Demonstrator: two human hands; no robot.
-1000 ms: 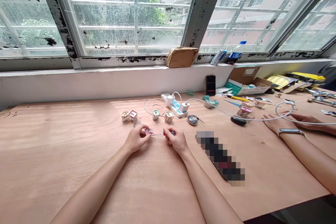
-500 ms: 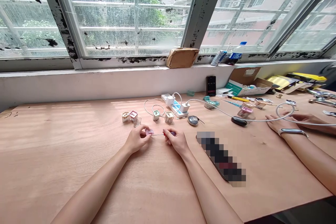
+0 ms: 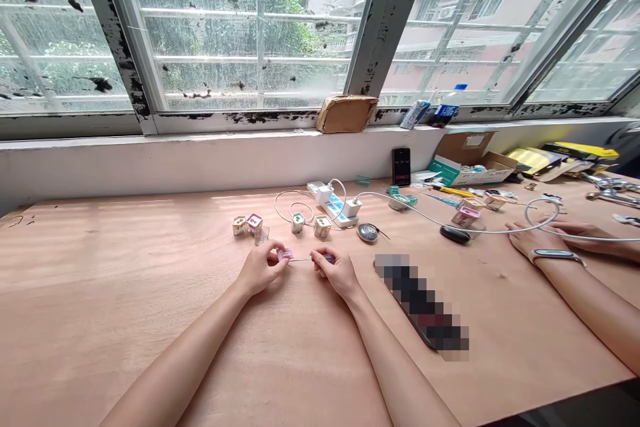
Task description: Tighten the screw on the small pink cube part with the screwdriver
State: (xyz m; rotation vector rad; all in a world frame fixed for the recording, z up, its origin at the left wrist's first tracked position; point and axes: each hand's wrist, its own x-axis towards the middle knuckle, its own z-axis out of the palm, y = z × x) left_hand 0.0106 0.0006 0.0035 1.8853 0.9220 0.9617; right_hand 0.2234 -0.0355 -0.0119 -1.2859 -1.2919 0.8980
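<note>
My left hand (image 3: pixel 261 267) pinches a small pink plastic piece (image 3: pixel 285 254) between thumb and fingers, just above the wooden table. In my right hand (image 3: pixel 336 270) is a screwdriver (image 3: pixel 302 259), gripped by its handle, which my fingers mostly cover. Its thin metal shaft points left and reaches the pink piece; the exact contact of the tip is too small to make out. Beyond my hands stand several small box-shaped pieces: a beige one (image 3: pixel 239 225), a pink one (image 3: pixel 254 223), a clear one (image 3: pixel 261 235), a green one (image 3: pixel 297 222) and another beige one (image 3: pixel 323 226).
A power strip (image 3: pixel 345 219) with white chargers and a looping cable lies behind. A round silver object (image 3: pixel 367 233) and a pixelated dark slab (image 3: pixel 420 300) are right of my hands. A co-worker's hands (image 3: pixel 535 240) rest farther right, near an open box (image 3: pixel 470 170).
My hands hold nearly the same pose, with the pink piece turned very slightly. The whole view has shifted a few pixels.
</note>
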